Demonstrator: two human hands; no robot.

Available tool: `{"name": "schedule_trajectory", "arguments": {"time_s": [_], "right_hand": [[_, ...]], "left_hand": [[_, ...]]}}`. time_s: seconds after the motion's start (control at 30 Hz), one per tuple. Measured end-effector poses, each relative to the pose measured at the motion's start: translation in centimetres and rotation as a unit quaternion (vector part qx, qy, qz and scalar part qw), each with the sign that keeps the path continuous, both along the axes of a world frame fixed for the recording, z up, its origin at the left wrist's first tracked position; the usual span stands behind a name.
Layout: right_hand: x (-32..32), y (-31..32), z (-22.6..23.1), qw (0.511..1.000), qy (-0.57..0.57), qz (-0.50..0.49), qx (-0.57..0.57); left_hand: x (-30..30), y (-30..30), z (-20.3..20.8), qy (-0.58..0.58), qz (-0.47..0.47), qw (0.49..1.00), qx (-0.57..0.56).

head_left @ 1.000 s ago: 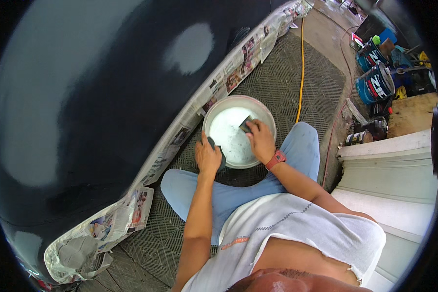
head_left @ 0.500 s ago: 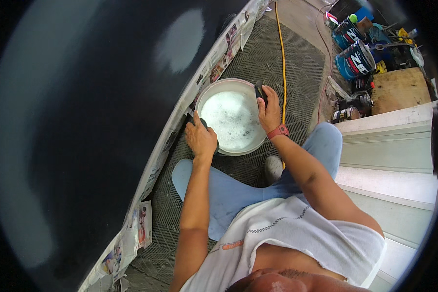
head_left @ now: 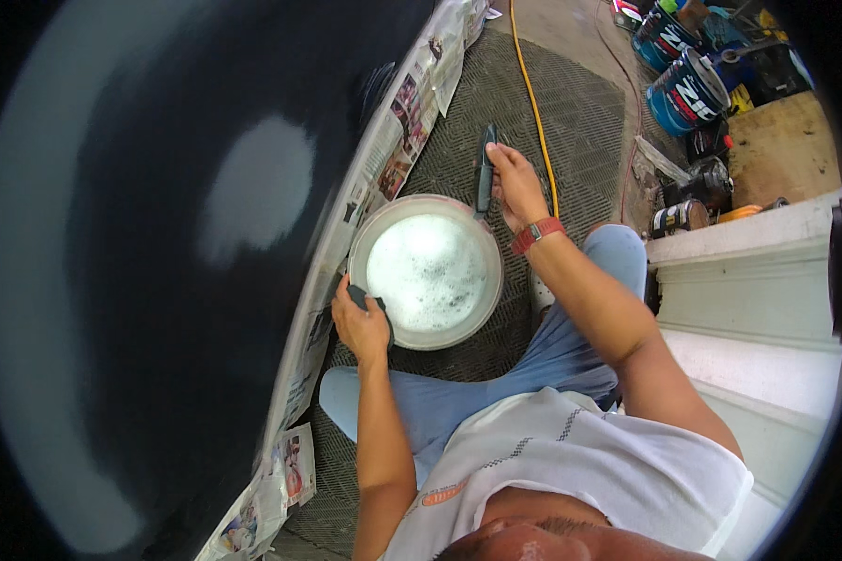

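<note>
A round pale bucket (head_left: 494, 285) of foamy, whitish water stands on the mat in front of me. At its left rim is my left hand (head_left: 357, 325), closed on a dark, flat sanding pad (head_left: 356, 295) that rests against the rim. My right hand (head_left: 520, 190), with a red watch on the wrist, is raised just beyond the bucket's far right rim. Its fingers grip a dark, thin, oblong sanding block (head_left: 484, 173), held on edge. The palm sides of both hands are hidden.
A large glossy black panel (head_left: 159, 309) with dull grey patches fills the left, its edge masked with newspaper (head_left: 407, 107). A yellow cord (head_left: 536, 112) crosses the ribbed mat (head_left: 585, 122). Blue pails (head_left: 688, 92), cans and a wooden board (head_left: 781, 150) stand far right, beyond white panelling (head_left: 748, 299).
My right hand has come off the bucket's rim, raising the dark block beyond it. My left hand stays at the left rim. The whole view has shifted, so the bucket appears lower.
</note>
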State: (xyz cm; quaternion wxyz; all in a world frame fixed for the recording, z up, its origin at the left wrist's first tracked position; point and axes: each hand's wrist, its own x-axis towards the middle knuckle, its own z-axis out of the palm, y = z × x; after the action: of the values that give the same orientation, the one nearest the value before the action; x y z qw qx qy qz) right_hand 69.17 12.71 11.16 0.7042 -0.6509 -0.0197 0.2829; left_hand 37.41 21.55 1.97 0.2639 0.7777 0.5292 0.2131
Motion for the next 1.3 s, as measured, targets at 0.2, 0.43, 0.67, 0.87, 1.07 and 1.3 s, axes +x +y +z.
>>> {"name": "schedule_trajectory", "arguments": {"time_s": [0.2,0.43,0.67,0.87,1.07,1.3], "right_hand": [[3.7,1.3,-4.9,0.974,0.137,0.172,-0.061],[7.1,6.9,-10.3,0.892,0.217,0.396,-0.027],[7.3,8.4,-10.9,0.838,0.172,0.517,-0.024],[6.9,9.4,-10.7,0.838,0.131,0.529,0.013],[6.4,8.9,-10.7,0.845,0.196,0.496,0.048],[7.9,8.0,-9.6,0.865,0.165,0.473,0.032]], "left_hand": [[1.9,-1.1,1.0,0.008,0.106,0.994,-0.019],[2.1,-1.2,-1.1,-0.035,0.213,0.976,-0.032],[3.4,-3.1,-0.3,-0.145,0.373,0.909,-0.115],[4.9,-5.0,0.5,-0.159,0.400,0.896,-0.107],[4.9,-5.6,-0.1,-0.119,0.387,0.910,-0.086],[6.4,-3.2,1.2,-0.090,0.357,0.926,-0.080]]}}
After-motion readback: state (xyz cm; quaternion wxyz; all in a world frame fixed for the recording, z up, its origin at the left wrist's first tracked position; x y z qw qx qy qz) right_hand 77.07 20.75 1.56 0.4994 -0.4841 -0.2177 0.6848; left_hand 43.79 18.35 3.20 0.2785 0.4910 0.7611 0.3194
